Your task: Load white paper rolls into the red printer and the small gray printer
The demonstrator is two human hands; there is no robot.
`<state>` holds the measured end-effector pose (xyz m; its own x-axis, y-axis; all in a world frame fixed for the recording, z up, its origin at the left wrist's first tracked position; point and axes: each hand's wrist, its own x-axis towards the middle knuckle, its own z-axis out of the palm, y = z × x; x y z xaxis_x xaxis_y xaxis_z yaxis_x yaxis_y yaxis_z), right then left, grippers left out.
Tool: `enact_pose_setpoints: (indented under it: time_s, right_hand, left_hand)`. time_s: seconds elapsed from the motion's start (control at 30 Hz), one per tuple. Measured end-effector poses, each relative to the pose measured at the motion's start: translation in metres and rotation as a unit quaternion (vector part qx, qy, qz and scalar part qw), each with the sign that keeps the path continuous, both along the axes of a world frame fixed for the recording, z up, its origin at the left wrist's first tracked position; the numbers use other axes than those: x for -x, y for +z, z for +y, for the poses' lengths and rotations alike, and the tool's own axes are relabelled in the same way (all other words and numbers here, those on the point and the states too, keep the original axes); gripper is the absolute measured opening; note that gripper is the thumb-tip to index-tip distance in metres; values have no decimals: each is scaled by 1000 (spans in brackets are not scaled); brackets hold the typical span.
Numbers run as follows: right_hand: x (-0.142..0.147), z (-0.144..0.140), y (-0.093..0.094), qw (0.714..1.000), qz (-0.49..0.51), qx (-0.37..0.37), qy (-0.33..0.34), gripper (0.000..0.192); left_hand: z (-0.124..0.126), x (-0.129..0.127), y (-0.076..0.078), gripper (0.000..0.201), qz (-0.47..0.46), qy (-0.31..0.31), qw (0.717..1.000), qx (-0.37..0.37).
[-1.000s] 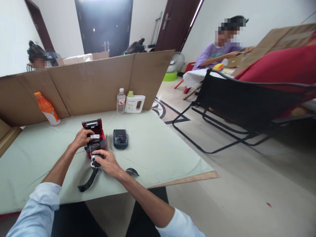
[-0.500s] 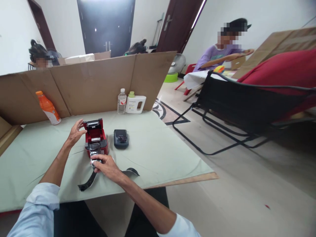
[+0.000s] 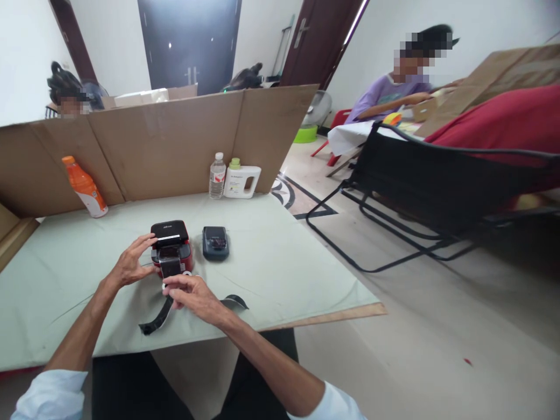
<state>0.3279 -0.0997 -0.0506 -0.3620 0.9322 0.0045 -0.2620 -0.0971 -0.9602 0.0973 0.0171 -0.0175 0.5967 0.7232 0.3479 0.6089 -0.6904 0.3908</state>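
Red label printer [image 3: 171, 251], left of frame centre on the pale green table [image 3: 271, 256]; black lid down, dark strip [image 3: 163, 300] running from its front slot toward the lower left, end lying flat on the table.

Left hand [image 3: 130, 265]: fingers spread, tips on the lid's left edge, thumb against the side; not clamped on anything. Right hand [image 3: 192, 293]: just below the printer, thumb and fingers pinched together on the strip near the slot.

Count: one red printer, one dark handheld device [image 3: 215, 242] just right of it, one curled strip offcut [image 3: 234, 301] right of the right hand, three bottles by the cardboard screen [image 3: 175, 146]: orange [image 3: 84, 186], clear [image 3: 217, 176], white [image 3: 242, 180]
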Motion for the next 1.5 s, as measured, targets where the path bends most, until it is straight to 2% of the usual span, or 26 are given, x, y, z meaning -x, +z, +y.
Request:
enact_pose_setpoints:
  time_s: [0.13, 0.17, 0.2, 0.27, 0.33, 0.4, 0.5, 0.63, 0.9, 1.07, 1.2, 1.27, 1.5]
  right_hand:
    - [-17, -9, 20, 993, -75, -45, 74, 42]
    - [-22, -8, 26, 989, -108, -76, 62, 40]
    - [-27, -4, 33, 982, -146, -120, 22, 37]
    - [-37, 10, 43, 939, -234, -232, -98, 36]
    - [-44, 31, 45, 879, -343, -295, -146, 50]
    - [-48, 51, 39, 841, -442, -287, -123, 65]
    - [-50, 68, 22, 821, -498, -273, -59, 73]
    - [-50, 70, 8, 820, -493, -285, -61, 72]
    - [-49, 70, 6, 831, -477, -281, -54, 75]
    - [-49, 68, 3, 879, -404, -250, -49, 92]
    - [-50, 66, 8, 920, -331, -204, -39, 95]
    - [-50, 65, 9, 929, -312, -195, -31, 97]
    - [-51, 66, 6, 942, -281, -184, -9, 99]
  left_hand:
    - [-4, -4, -13, 68, 23, 26, 999, -29]
    - [-5, -4, -16, 69, 24, 28, 999, -34]
    - [-6, -4, -18, 70, 24, 31, 999, -38]
    - [-6, -3, -22, 70, 20, 37, 998, -47]
    - [-7, -2, -25, 70, 15, 47, 997, -53]
    - [-7, -1, -28, 71, 15, 60, 997, -52]
    - [-8, -2, -32, 73, 17, 77, 996, -41]
    - [-8, -3, -34, 71, -4, 75, 997, -29]
    - [-7, -4, -33, 68, -12, 79, 997, -4]
    - [-10, -5, -38, 70, 0, 109, 994, 7]
    - [-14, -6, -43, 88, -27, 111, 992, 48]
    - [-14, -6, -44, 94, -37, 121, 990, 61]
    - [-13, -9, -43, 91, -40, 104, 991, 72]
